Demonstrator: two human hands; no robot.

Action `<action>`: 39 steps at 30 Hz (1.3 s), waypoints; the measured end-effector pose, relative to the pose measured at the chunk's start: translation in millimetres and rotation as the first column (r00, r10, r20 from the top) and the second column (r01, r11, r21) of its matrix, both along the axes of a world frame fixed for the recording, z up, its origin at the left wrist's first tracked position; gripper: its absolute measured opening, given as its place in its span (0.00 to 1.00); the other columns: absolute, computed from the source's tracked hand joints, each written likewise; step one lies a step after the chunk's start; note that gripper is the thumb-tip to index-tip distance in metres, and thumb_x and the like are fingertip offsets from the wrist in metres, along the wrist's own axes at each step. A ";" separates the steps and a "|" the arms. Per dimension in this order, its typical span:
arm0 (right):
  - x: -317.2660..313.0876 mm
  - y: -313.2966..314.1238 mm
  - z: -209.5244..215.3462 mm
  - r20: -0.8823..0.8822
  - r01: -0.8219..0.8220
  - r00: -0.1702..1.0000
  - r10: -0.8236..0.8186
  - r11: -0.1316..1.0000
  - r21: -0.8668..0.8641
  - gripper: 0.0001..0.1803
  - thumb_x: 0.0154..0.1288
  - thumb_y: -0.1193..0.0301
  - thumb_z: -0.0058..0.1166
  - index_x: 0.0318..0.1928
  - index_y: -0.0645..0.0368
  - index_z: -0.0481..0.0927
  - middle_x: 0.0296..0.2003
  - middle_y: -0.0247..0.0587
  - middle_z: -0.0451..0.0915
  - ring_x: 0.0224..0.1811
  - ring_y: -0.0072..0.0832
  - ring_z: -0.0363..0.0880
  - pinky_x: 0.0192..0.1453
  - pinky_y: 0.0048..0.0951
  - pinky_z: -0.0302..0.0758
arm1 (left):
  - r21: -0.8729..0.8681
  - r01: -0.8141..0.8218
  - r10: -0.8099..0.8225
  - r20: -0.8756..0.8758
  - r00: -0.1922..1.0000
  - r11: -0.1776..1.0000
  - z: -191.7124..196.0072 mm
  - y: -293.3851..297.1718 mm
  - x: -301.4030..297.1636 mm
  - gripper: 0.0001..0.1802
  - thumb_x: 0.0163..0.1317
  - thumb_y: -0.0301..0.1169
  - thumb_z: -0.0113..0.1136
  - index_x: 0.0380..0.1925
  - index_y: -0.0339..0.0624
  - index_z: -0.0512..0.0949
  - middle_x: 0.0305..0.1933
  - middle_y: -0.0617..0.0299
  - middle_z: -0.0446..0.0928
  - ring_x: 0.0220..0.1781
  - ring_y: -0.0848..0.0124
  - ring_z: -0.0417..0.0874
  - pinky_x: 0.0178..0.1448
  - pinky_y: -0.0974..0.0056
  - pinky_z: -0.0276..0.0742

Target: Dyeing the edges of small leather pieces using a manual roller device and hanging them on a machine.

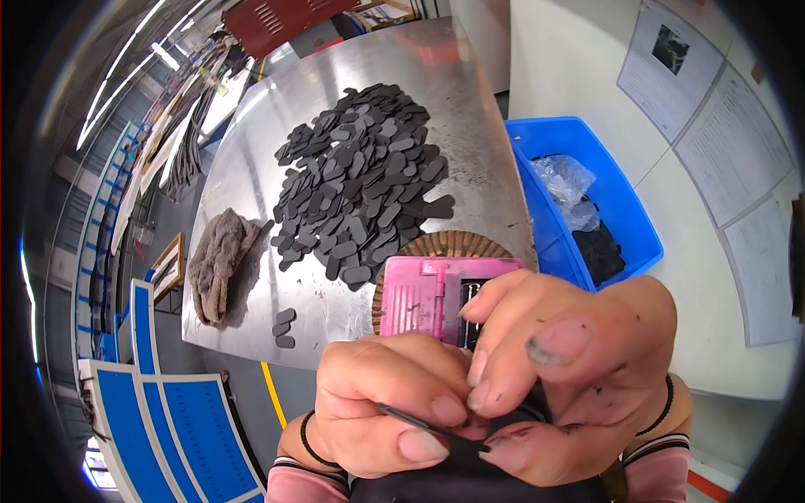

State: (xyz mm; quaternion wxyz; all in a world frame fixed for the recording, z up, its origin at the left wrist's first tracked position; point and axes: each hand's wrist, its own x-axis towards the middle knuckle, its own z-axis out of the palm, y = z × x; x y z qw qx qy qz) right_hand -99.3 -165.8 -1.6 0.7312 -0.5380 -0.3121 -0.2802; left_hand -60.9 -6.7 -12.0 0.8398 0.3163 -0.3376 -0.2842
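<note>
Close in front of me, both hands meet on a thin black flat piece [429, 426], seen nearly edge-on. My left hand [386, 390] pinches it between thumb and forefinger. My right hand [587, 369] is curled, its thumb tip at the piece's other end; dark smudges mark its fingers. Just beyond the hands, a pink plastic case [411, 293] with a dark part rests over a round brown ridged disc [449, 243]. Farther off lies a heap of black flat pieces with rounded ends [360, 184]. Several matching loose pieces [285, 329] lie left of the case.
A crumpled grey-brown cloth [220, 264] lies at the left of the metal table [277, 92]. To the right stands a blue bin [629, 201] holding clear plastic and dark material. Paper sheets [721, 142] hang on the right wall. Blue-and-white panels [201, 427] stand lower left.
</note>
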 end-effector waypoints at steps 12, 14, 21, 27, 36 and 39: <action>8.0 -23.8 6.5 0.011 -0.107 0.994 0.113 0.964 -0.244 0.38 0.43 0.84 0.61 0.55 0.62 0.55 0.27 0.37 0.76 0.30 0.27 0.75 0.52 0.38 0.64 | 0.019 -0.109 0.101 0.255 0.962 0.994 -4.6 3.6 7.3 0.12 0.50 0.20 0.64 0.36 0.31 0.77 0.35 0.45 0.76 0.36 0.56 0.79 0.43 0.56 0.75; 8.5 -27.5 4.9 -0.001 -0.091 0.996 0.094 0.962 -0.257 0.38 0.43 0.84 0.61 0.55 0.62 0.55 0.26 0.36 0.76 0.29 0.26 0.75 0.52 0.37 0.64 | 0.016 -0.089 0.081 0.289 0.954 0.996 -4.2 1.7 15.1 0.12 0.49 0.21 0.65 0.36 0.31 0.77 0.35 0.45 0.76 0.35 0.56 0.79 0.42 0.56 0.76; 8.1 -30.8 1.0 -0.040 -0.084 0.996 0.076 0.957 -0.277 0.38 0.41 0.84 0.60 0.55 0.65 0.55 0.23 0.34 0.75 0.26 0.23 0.75 0.52 0.34 0.65 | -0.074 -0.387 0.390 0.044 0.920 0.919 10.7 6.2 -4.1 0.19 0.47 0.17 0.64 0.37 0.37 0.67 0.35 0.47 0.72 0.34 0.58 0.79 0.41 0.51 0.79; 13.1 -25.1 -7.3 -0.061 0.014 0.998 -0.024 0.986 -0.166 0.38 0.39 0.83 0.59 0.54 0.68 0.56 0.20 0.32 0.74 0.22 0.20 0.75 0.52 0.29 0.66 | 0.045 -0.276 0.272 0.072 0.960 0.960 8.8 4.3 11.2 0.23 0.44 0.10 0.60 0.37 0.38 0.64 0.31 0.48 0.73 0.32 0.60 0.79 0.40 0.53 0.79; 10.4 -28.2 -10.6 -0.076 0.031 0.996 -0.050 0.972 -0.232 0.40 0.40 0.81 0.60 0.55 0.67 0.54 0.20 0.30 0.75 0.24 0.22 0.75 0.53 0.33 0.66 | 0.109 -0.224 0.193 0.237 0.952 0.969 6.9 3.5 26.0 0.23 0.44 0.11 0.62 0.39 0.37 0.65 0.28 0.52 0.75 0.30 0.66 0.78 0.35 0.64 0.75; 10.4 -27.2 -11.5 -0.038 0.027 0.999 -0.037 0.972 -0.234 0.40 0.40 0.81 0.60 0.56 0.67 0.54 0.20 0.30 0.75 0.24 0.22 0.76 0.53 0.34 0.65 | 0.139 -0.214 0.177 0.240 0.954 0.967 11.7 5.6 25.2 0.24 0.44 0.11 0.62 0.40 0.36 0.64 0.28 0.52 0.75 0.30 0.67 0.78 0.36 0.66 0.74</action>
